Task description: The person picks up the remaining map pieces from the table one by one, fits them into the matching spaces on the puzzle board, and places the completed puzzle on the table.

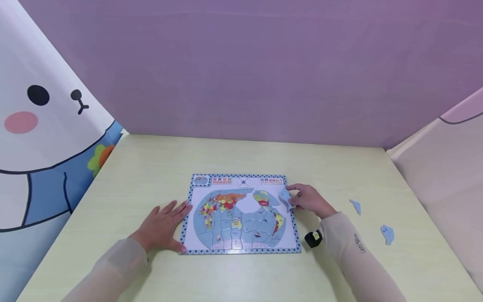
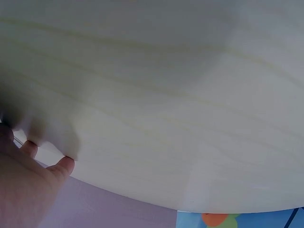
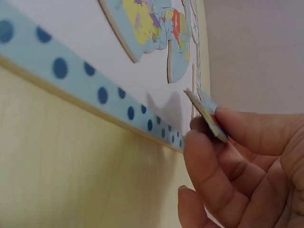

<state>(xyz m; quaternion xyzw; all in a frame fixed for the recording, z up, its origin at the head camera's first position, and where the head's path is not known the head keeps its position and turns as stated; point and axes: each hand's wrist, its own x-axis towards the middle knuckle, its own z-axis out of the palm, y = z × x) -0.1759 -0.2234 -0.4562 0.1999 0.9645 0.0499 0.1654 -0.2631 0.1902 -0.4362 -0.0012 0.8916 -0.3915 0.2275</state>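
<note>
A world map puzzle board [image 1: 241, 251] with a blue dotted border lies on the table, most of its oval map filled with pieces. White gaps show at the upper middle and upper right of the map. My right hand [image 1: 310, 200] pinches a light blue puzzle piece [image 1: 284, 197] between thumb and fingers, over the board's right border. In the right wrist view that puzzle piece [image 3: 208, 116] is tilted on edge above the board. My left hand [image 1: 162, 226] rests with spread fingers at the board's left edge, thumb by the lower left corner.
Two loose blue puzzle pieces, a narrow one [image 1: 356, 206] and a wider one [image 1: 387, 234], lie on the pale table [image 1: 241, 281] to the right. A small black device [image 1: 313, 238] sits at the right wrist. A purple backdrop [image 1: 249, 75] rises behind the table.
</note>
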